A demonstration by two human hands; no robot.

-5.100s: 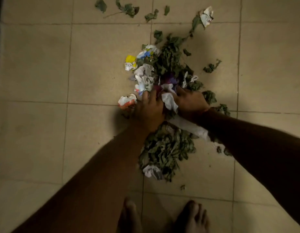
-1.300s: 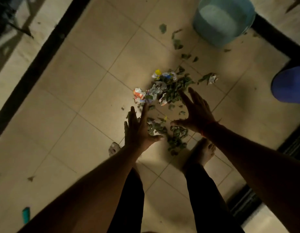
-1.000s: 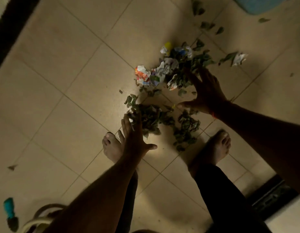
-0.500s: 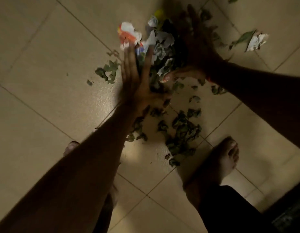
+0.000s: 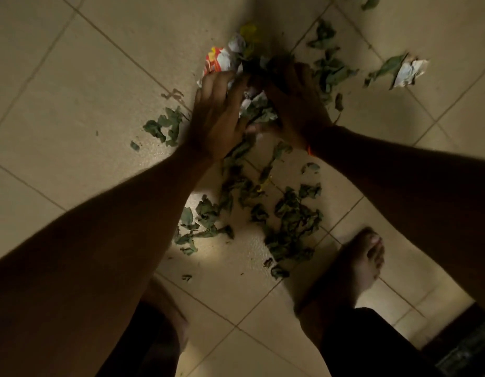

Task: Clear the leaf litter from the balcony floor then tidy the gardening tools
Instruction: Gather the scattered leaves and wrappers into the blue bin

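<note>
Hands low over the tiled floor (image 5: 72, 85), both pressed into a heap of leaf litter (image 5: 256, 107) at top centre of the view. Left hand (image 5: 218, 115) flat-backed, fingers curled over the near-left edge of the heap, touching a crumpled red-and-white wrapper (image 5: 219, 61). Right hand (image 5: 297, 102) on the far-right side of the same heap, fingers bent down into leaves and paper; the two hands close together, cupping the heap between them. Yellow scrap (image 5: 248, 29) at the heap's far edge, blurred. Looser dry leaves (image 5: 293, 219) scattered nearer the body, between the forearms, apart from the held heap. Small leaf cluster (image 5: 165, 126) just left of the left wrist. Crumpled white paper (image 5: 410, 72) with a leaf lying well to the right. Bare right foot (image 5: 363, 257) on the floor beside the scattered leaves. Light dim.
</note>
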